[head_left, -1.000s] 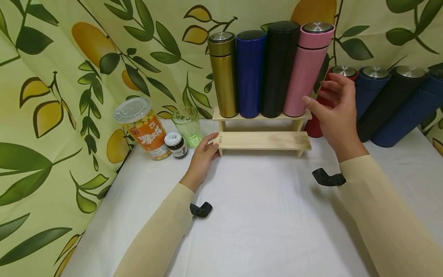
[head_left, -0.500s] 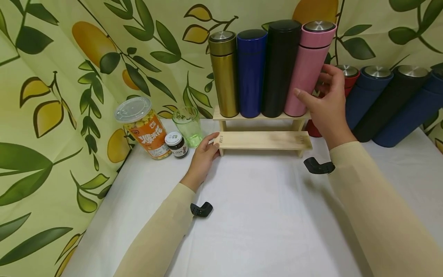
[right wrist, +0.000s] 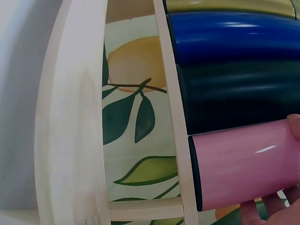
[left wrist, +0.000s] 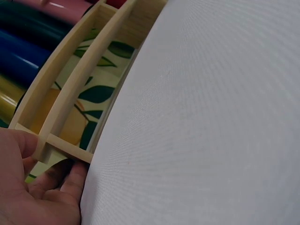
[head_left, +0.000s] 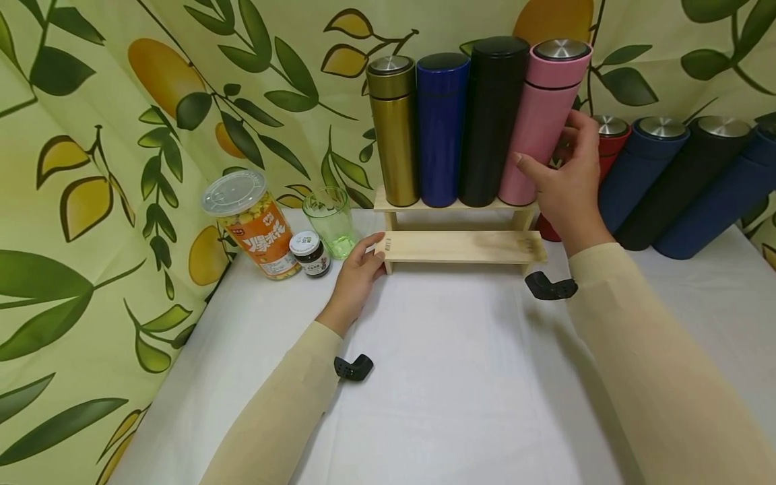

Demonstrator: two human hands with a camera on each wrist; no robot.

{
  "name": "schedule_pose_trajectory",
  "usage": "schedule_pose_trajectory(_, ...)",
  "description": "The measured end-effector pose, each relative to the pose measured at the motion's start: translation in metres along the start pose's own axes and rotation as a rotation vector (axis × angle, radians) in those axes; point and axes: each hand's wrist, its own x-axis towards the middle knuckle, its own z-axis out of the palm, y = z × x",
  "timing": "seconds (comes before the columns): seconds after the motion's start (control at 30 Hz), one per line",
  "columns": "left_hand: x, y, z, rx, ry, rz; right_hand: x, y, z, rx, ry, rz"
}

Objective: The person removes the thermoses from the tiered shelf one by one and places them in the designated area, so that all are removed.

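My right hand (head_left: pixel 572 175) grips the pink thermos (head_left: pixel 541 128), thumb on its front and fingers round its right side. This thermos stands at the right end of the upper step of a two-step wooden stand (head_left: pixel 461 246). To its left on that step are a black thermos (head_left: pixel 493 124), a blue thermos (head_left: pixel 440 128) and a gold thermos (head_left: pixel 393 135). My left hand (head_left: pixel 358 283) holds the left end of the stand's lower step between thumb and fingers. In the left wrist view, its fingers (left wrist: pixel 72 183) bend in beside the stand's leg.
Right of the stand, a red thermos (head_left: pixel 611 145), a blue thermos (head_left: pixel 645 168) and further dark ones lean at the back. On the left stand a plastic snack jar (head_left: pixel 261 232), a small dark jar (head_left: pixel 310 256) and a green glass (head_left: pixel 329 219). A patterned curtain (head_left: pixel 151 202) lies behind.
My right hand has moved left, from beside the pink thermos onto it, and its fingers have closed round the side. The left hand keeps its place on the stand.
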Motion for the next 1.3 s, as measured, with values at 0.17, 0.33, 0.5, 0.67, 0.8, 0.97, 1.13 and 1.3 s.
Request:
schedule_pose_trajectory(0.17,-0.002,0.002,0.001,-0.002,0.000,0.004,-0.006,-0.001,-0.002,-0.001,0.022,-0.054)
schedule_pose_trajectory(0.33,-0.001,0.001,0.001,0.001,0.001,0.003,-0.015,-0.003,-0.005,0.001,0.028,-0.062)
schedule_pose_trajectory(0.5,0.000,0.001,-0.001,0.005,0.001,0.005,-0.023,-0.005,-0.009,-0.002,0.035,-0.079)
schedule_pose_trajectory(0.67,0.000,0.001,0.000,0.009,-0.004,0.002,-0.034,-0.005,-0.016,-0.019,0.037,-0.086)
schedule_pose_trajectory(0.8,-0.001,0.002,0.002,0.005,-0.003,0.000,-0.042,-0.005,-0.024,-0.036,0.036,-0.120)
schedule_pose_trajectory(0.97,-0.001,0.002,0.001,0.004,-0.001,-0.003,-0.052,-0.006,-0.033,-0.043,0.065,-0.131)
schedule_pose_trajectory(1.13,-0.002,0.002,0.002,0.005,0.004,-0.005,-0.061,-0.006,-0.043,-0.036,0.102,-0.130)
schedule_pose_trajectory(1.3,-0.002,0.003,0.002,0.010,0.004,-0.007,-0.066,0.000,-0.055,-0.019,0.119,-0.147)
